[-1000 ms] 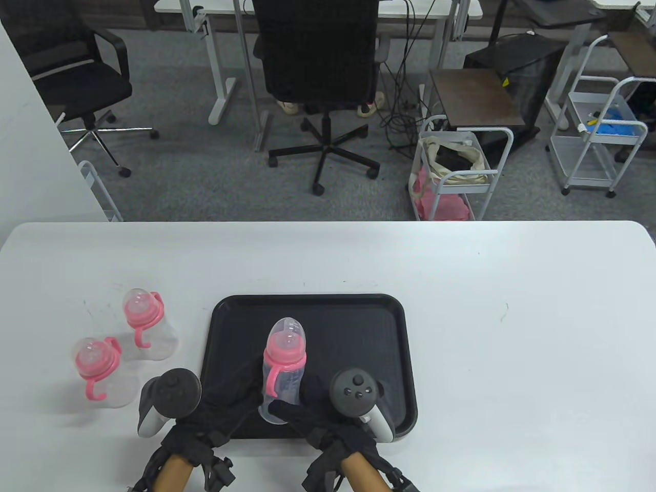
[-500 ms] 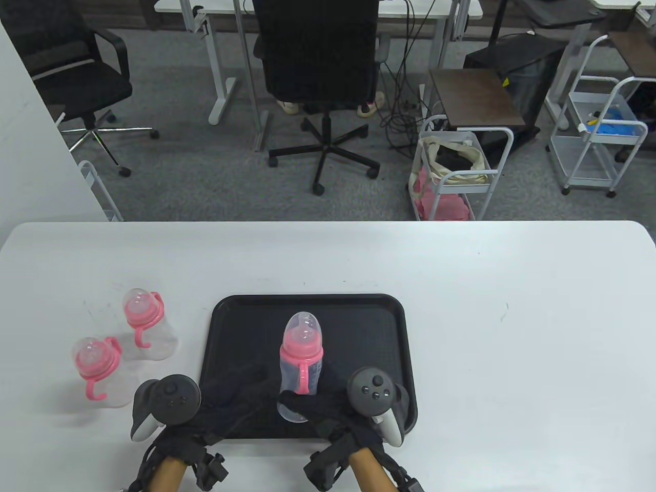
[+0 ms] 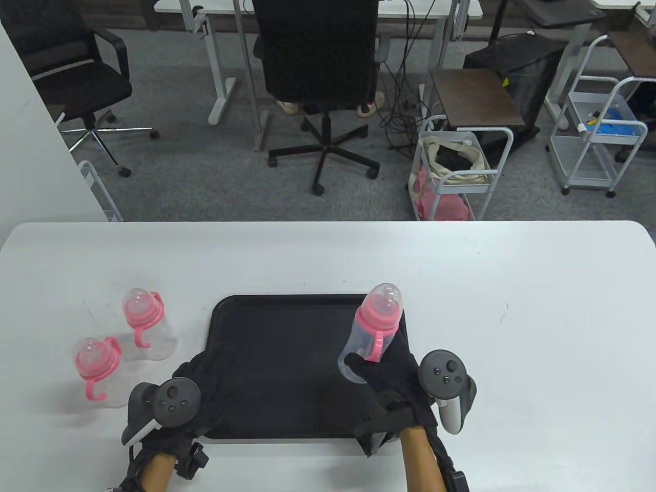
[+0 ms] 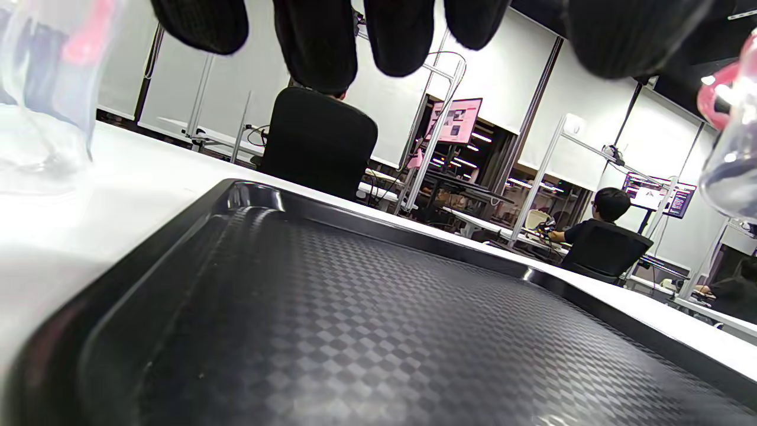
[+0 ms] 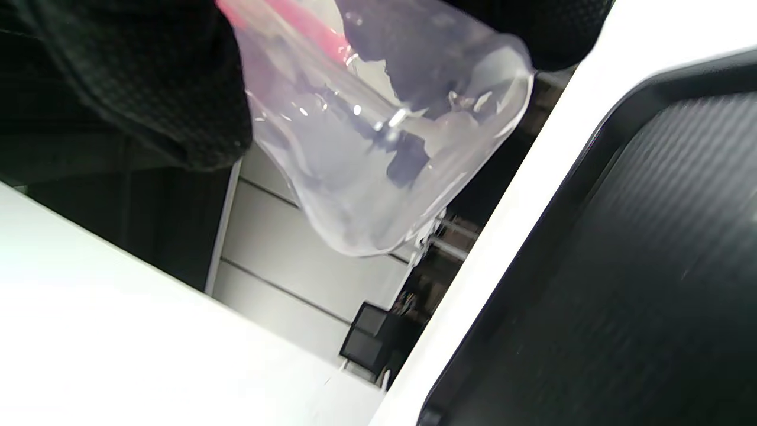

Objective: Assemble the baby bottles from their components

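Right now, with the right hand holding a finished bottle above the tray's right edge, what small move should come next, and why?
Probably carry the bottle rightward and set it upright on the bare table. The right hand grips its base, it is capped, and it already hangs over the tray rim; the left hand is off it.

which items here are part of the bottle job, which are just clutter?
Job:
- held bottle, gripped by right hand
- two finished bottles on table, left
- black tray
- left hand, idle at tray edge

Clutter:
- office chairs
- carts
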`<state>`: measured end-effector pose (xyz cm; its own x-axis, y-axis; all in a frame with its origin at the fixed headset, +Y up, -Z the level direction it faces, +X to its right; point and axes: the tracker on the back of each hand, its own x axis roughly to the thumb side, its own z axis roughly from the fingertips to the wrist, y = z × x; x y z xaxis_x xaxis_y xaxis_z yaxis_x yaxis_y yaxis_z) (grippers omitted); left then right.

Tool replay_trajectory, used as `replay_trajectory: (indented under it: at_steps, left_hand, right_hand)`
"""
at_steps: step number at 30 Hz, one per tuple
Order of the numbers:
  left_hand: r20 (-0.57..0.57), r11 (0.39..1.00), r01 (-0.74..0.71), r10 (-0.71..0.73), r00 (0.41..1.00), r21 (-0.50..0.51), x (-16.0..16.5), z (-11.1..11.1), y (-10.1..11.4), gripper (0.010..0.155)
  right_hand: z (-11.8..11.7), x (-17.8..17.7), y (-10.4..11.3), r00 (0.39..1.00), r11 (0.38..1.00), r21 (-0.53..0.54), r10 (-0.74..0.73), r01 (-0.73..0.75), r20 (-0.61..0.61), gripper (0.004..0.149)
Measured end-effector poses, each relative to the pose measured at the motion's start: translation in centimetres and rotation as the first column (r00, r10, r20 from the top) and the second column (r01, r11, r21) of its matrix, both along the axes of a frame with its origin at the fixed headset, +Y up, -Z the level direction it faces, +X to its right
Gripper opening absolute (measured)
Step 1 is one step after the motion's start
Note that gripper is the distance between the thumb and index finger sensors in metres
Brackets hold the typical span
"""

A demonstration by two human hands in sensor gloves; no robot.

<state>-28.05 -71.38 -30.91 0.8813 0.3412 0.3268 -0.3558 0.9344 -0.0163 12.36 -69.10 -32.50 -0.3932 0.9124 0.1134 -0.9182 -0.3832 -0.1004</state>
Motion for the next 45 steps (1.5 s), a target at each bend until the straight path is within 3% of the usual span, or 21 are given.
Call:
replay_trajectory:
  at_steps: [6, 11, 15, 22, 29, 38, 45]
  left_hand:
    - [-0.017, 1.000, 0.018, -0.018, 1.000, -0.001, -0.2, -0.1, -0.1, 0.078]
    - [-0.038, 0.998, 0.059, -0.060, 0.998, -0.015, -0.2, -0.3, -0.3, 0.078]
    - [-0.048, 0.995, 0.093, -0.094, 0.994, -0.024, -0.3, -0.6, -0.6, 0.079]
    - [-0.057, 0.992, 0.118, -0.120, 0.991, -0.037, -0.4, -1.1, -0.8, 0.080]
    - [-0.056, 0.990, 0.131, -0.134, 0.989, -0.041, -0.4, -1.1, -0.6, 0.080]
    - [-0.056, 0.991, 0.127, -0.129, 0.990, -0.043, -0.5, -1.1, -0.6, 0.080]
    - [-0.057, 0.992, 0.117, -0.119, 0.991, -0.042, -0.6, -1.1, -0.7, 0.080]
  right_hand:
    - [-1.2, 4.4, -0.3, 0.984, 0.995, -0.052, 0.096, -0.089, 0.150, 0.099]
    - [-2.1, 7.4, -1.7, 0.931, 0.972, -0.120, 0.227, -0.200, 0.285, 0.099]
    - [-3.2, 9.3, -3.1, 0.902, 0.952, -0.192, 0.289, -0.237, 0.320, 0.099]
    - [-5.0, 11.3, -5.7, 0.864, 0.917, -0.298, 0.363, -0.265, 0.349, 0.098]
    - [-6.3, 12.0, -7.1, 0.863, 0.893, -0.350, 0.397, -0.285, 0.313, 0.098]
    - [-6.5, 12.8, -7.8, 0.894, 0.900, -0.362, 0.352, -0.242, 0.278, 0.098]
    - [-5.6, 12.8, -7.0, 0.877, 0.884, -0.386, 0.386, -0.262, 0.288, 0.098]
